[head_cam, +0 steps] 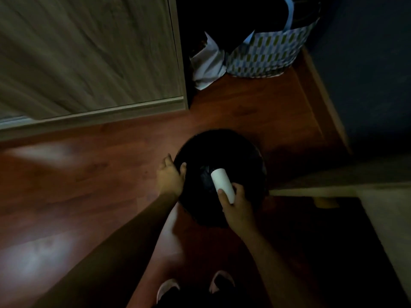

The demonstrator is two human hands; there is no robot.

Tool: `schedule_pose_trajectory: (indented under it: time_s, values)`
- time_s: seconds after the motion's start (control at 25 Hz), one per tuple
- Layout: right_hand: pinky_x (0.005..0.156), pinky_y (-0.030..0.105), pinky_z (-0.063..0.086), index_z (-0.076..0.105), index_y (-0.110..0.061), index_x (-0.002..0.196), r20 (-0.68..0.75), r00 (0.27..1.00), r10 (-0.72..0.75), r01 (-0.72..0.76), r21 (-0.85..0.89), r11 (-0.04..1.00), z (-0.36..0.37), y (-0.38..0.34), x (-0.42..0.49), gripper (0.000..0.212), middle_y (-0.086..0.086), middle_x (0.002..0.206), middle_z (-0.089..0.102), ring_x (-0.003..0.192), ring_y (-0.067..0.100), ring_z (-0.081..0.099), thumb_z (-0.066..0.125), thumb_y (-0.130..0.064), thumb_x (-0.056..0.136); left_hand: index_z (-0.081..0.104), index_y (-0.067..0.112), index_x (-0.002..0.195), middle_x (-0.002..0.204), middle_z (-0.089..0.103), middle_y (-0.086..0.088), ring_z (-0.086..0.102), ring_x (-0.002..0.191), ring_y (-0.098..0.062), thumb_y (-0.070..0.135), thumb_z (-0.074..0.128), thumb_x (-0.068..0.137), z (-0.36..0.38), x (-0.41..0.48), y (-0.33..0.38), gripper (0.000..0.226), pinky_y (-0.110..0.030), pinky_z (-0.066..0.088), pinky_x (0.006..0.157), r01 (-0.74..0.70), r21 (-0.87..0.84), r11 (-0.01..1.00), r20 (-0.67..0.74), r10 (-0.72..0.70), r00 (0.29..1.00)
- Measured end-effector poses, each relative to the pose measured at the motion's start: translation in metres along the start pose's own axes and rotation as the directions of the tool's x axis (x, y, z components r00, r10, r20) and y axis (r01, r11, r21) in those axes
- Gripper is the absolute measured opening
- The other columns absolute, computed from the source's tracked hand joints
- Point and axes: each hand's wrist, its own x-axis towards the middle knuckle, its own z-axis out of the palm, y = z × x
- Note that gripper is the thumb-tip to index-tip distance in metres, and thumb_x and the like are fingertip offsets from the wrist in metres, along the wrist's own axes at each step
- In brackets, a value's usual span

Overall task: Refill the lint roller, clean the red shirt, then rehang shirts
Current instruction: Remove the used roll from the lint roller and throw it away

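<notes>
Pale shoes (168,289) stood on the glossy wooden floor (89,174). Above them, the right hand (236,206) closed its grip round a smooth white cylindrical roll (222,182). The left hand (170,177) pinched the round black bin (251,156) at its rim.

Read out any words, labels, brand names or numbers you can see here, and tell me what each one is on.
None can be read in this dim view.
The white roll: plain, no print shows.
The black bin: no label shows.
The patterned bag: blue and green shapes only, no words.
</notes>
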Motion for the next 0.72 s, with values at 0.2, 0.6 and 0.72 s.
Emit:
schedule_pose_trajectory:
  time_s: [0.2, 0.6, 0.72]
  values:
    - [0.081, 0.035, 0.050, 0.016, -0.019, 0.144, 0.054, 0.999, -0.009, 0.011, -0.036, 0.999, 0.027, 0.002, 0.051, 0.070, 0.013, 0.133, 0.049, 0.102, 0.025, 0.058, 0.051, -0.044, 0.090, 0.038, 0.000, 0.119, 0.101, 0.062, -0.032, 0.061, 0.090, -0.046, 0.025, 0.035, 0.100, 0.033, 0.020, -0.013, 0.032, -0.045, 0.045, 0.068, 0.074, 0.019, 0.997, -0.043, -0.073, 0.996]
    - [0.114, 0.040, 0.021, 0.007, -0.018, 0.149, 0.063, 0.996, -0.060, 0.074, -0.252, 0.965, 0.032, -0.009, 0.046, 0.072, 0.009, 0.156, 0.016, 0.141, 0.027, 0.020, 0.036, -0.052, 0.092, 0.032, 0.004, 0.131, 0.107, 0.061, -0.032, 0.060, 0.095, -0.047, 0.032, 0.035, 0.099, 0.014, 0.010, -0.008, 0.043, -0.044, 0.045, 0.071, 0.039, 0.023, 0.999, -0.006, -0.039, 0.999]
    - [0.113, 0.041, 0.019, 0.009, -0.017, 0.148, 0.046, 0.998, -0.053, 0.063, -0.255, 0.965, 0.017, -0.039, 0.020, 0.069, 0.009, 0.156, 0.017, 0.141, 0.026, 0.020, 0.033, -0.051, 0.093, 0.024, 0.004, 0.142, 0.126, 0.052, -0.033, 0.053, 0.112, -0.047, 0.030, 0.040, 0.097, -0.016, -0.003, 0.004, 0.055, -0.047, 0.043, 0.089, 0.031, -0.003, 1.000, 0.022, -0.031, 0.999]
